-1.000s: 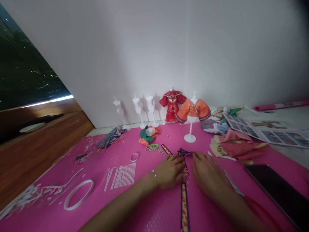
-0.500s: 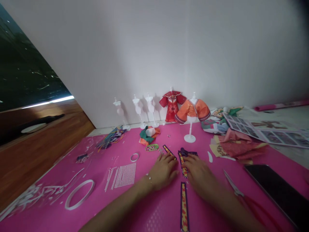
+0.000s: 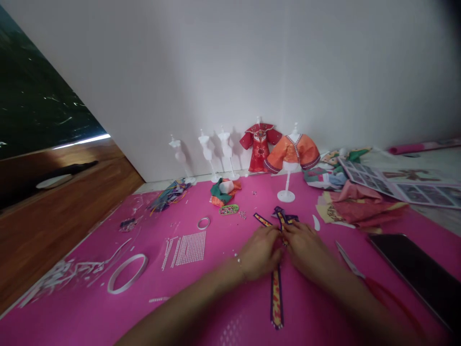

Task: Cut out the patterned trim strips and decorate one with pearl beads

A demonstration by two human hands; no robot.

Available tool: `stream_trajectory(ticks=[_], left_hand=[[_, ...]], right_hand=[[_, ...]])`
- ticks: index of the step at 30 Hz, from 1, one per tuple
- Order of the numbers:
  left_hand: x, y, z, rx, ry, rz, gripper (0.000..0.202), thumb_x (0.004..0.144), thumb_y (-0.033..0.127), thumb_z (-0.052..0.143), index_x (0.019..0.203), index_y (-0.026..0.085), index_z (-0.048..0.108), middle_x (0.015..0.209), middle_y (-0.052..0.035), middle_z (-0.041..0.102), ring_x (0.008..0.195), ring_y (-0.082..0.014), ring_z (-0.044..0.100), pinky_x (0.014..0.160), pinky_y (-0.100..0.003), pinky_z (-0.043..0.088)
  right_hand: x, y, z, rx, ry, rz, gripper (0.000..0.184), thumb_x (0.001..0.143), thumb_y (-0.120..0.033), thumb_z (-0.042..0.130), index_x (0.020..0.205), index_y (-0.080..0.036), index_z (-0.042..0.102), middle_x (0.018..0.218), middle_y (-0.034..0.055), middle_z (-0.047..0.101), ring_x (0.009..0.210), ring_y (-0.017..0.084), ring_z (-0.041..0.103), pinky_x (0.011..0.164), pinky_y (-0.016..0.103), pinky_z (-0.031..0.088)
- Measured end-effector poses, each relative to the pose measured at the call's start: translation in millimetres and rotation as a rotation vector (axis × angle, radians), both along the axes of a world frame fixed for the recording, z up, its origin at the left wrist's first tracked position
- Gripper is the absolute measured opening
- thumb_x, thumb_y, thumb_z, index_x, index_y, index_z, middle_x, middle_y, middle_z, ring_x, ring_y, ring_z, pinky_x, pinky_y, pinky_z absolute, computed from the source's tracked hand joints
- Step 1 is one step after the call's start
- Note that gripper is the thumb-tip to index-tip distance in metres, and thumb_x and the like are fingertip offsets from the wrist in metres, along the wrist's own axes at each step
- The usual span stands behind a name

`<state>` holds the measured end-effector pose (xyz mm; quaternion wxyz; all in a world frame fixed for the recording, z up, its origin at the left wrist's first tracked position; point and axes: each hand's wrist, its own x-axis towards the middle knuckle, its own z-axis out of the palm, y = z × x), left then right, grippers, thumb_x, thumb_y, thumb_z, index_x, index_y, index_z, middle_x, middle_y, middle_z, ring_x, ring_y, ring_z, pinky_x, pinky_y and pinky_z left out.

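Note:
My left hand [image 3: 262, 252] and my right hand [image 3: 304, 246] meet over the pink mat, fingers closed around a small yellow-and-red fabric strip with dark purple edging [image 3: 281, 217]. Its upper end pokes out above the fingertips, while the rest is covered by them. Just behind my right fingers lies a dark purple cloth piece [image 3: 292, 218]. A second patterned strip [image 3: 261, 219] slants out from beyond my left hand. Nearer to me, a long pointed strip [image 3: 276, 305] lies flat below both hands.
Red-handled scissors [image 3: 351, 262] and a dark phone [image 3: 410, 269] lie at right. White tape rolls [image 3: 127, 274] and bead rows [image 3: 190, 249] lie left. Behind stand bare mini mannequins [image 3: 207, 146], a red robe [image 3: 259, 149] and an orange jacket [image 3: 292, 151]. Pink cloth [image 3: 360, 211] lies right.
My left hand has moved right, off the slanted strip, to join my right hand. The strip between them has been lifted or shifted, and the fingers now pinch it. The view tilted slightly.

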<state>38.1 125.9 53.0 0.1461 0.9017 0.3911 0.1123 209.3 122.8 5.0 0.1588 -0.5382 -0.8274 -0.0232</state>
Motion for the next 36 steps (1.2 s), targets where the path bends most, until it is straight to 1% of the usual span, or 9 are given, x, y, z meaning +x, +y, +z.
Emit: stream_trajectory(ticks=[2,9,13,16,18,21,25,32,36], left_hand=[[-4.0,4.0,-0.9,0.005,-0.003,0.02,0.034,0.091,0.021,0.051,0.124,0.012,0.053,0.14,-0.0144,0.053,0.13,-0.0234,0.048,0.111,-0.034,0.039],[-12.4,11.9,-1.7,-0.002,0.057,-0.001,0.033,0.091,0.021,0.051,0.124,0.016,0.053,0.137,-0.015,0.056,0.133,-0.0293,0.045,0.114,-0.058,0.028],[-21.5,-0.6,9.9,0.003,0.069,-0.056,0.032,0.093,0.021,0.049,0.123,0.015,0.056,0.142,-0.0148,0.052,0.136,-0.0286,0.041,0.116,-0.055,0.025],[-36.6,-21.1,16.4,-0.016,0.094,-0.19,0.03,0.094,0.021,0.05,0.122,0.02,0.06,0.141,-0.0069,0.055,0.138,-0.0238,0.041,0.118,-0.045,0.025],[-47.2,-36.3,15.6,0.002,0.157,-0.317,0.032,0.096,0.017,0.043,0.122,0.02,0.061,0.143,-0.0065,0.054,0.14,-0.0246,0.037,0.119,-0.048,0.019],[-59.1,-53.9,8.7,-0.015,0.207,-0.388,0.04,0.098,0.017,0.039,0.136,0.025,0.052,0.15,-0.0028,0.047,0.145,-0.0253,0.029,0.12,-0.053,0.011],[-69.2,-58.1,0.0,-0.032,0.225,-0.377,0.048,0.099,0.02,0.039,0.147,0.024,0.039,0.155,-0.0039,0.04,0.146,-0.0275,0.025,0.12,-0.056,0.009],[-92.5,-39.9,-0.8,0.005,0.268,-0.277,0.048,0.098,0.017,0.041,0.145,0.025,0.042,0.153,-0.0051,0.042,0.144,-0.0284,0.029,0.117,-0.06,0.016],[-96.2,-53.5,4.2,0.059,0.252,-0.219,0.041,0.101,0.018,0.037,0.139,0.024,0.049,0.149,-0.0065,0.047,0.141,-0.028,0.036,0.117,-0.058,0.019]], right_hand=[[-0.2,1.2,0.6,-0.001,-0.004,-0.002,0.035,0.084,-0.008,0.046,0.108,-0.01,0.071,0.115,0.017,0.069,0.111,0.032,0.057,0.098,0.048,0.04],[-0.8,1.3,7.4,0.033,0.005,0.001,0.031,0.086,-0.01,0.046,0.101,-0.012,0.072,0.106,0.0144,0.071,0.104,0.03,0.059,0.095,0.045,0.042],[0.8,0.2,11.1,0.048,0.029,0.009,0.028,0.086,-0.011,0.047,0.099,-0.014,0.073,0.106,0.0142,0.071,0.103,0.029,0.058,0.094,0.044,0.043],[0.2,-2.0,15.0,0.051,0.053,0.021,0.027,0.086,-0.012,0.049,0.098,-0.013,0.073,0.108,0.0149,0.071,0.106,0.029,0.057,0.095,0.044,0.042],[-1.1,-3.6,17.2,0.047,0.067,0.042,0.027,0.086,-0.011,0.048,0.097,-0.013,0.073,0.107,0.0146,0.071,0.107,0.029,0.057,0.097,0.044,0.042],[-3.1,-4.8,17.3,0.045,0.084,0.081,0.027,0.087,-0.01,0.048,0.095,-0.013,0.074,0.105,0.0135,0.072,0.11,0.029,0.056,0.099,0.044,0.041],[-4.7,-4.2,13.9,0.061,0.122,0.116,0.027,0.088,-0.01,0.047,0.093,-0.012,0.074,0.104,0.0147,0.073,0.108,0.03,0.059,0.098,0.048,0.043],[-15.3,-15.1,27.1,0.039,0.193,0.337,0.033,0.086,-0.007,0.047,0.102,-0.017,0.074,0.105,0.0077,0.075,0.106,0.022,0.062,0.099,0.039,0.047],[-25.4,-26.3,33.5,-0.01,0.215,0.508,0.038,0.082,-0.006,0.047,0.105,-0.022,0.073,0.109,0.0055,0.074,0.109,0.022,0.062,0.101,0.042,0.046]])
